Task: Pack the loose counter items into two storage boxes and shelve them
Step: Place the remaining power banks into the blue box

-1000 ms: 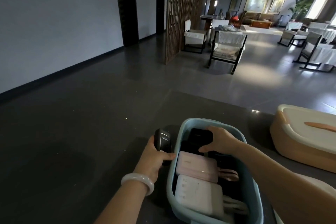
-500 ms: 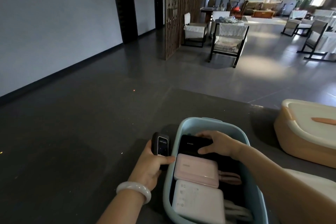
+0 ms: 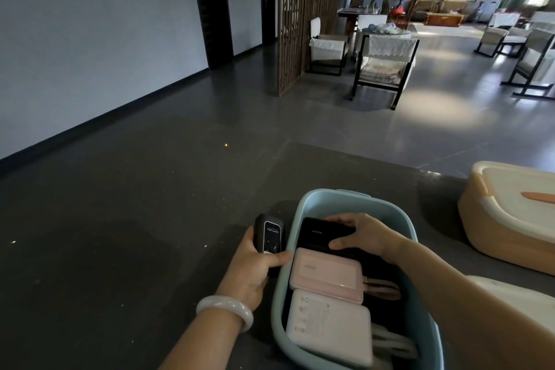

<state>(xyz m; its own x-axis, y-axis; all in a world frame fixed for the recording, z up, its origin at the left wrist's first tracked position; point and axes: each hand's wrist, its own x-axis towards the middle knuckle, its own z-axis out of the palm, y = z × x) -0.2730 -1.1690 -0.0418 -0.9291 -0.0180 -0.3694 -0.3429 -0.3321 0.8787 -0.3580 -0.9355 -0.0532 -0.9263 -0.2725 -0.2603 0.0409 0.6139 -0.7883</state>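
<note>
Lying flat inside the rounded pale-blue plastic box (image 3: 354, 201) on the dark matte counter (image 3: 150, 249), a slab-shaped black power bank (image 3: 318, 234) is gripped by the right hand (image 3: 365, 234); beside the box, the left hand (image 3: 255, 267) clasps a glossy black device (image 3: 268, 234).

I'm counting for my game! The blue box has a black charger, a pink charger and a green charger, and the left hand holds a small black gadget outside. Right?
Nearly. The head view shows a white charger, not green, in the blue box. The black charger and pink charger are inside too, and the left hand holds the small black gadget outside.
</note>
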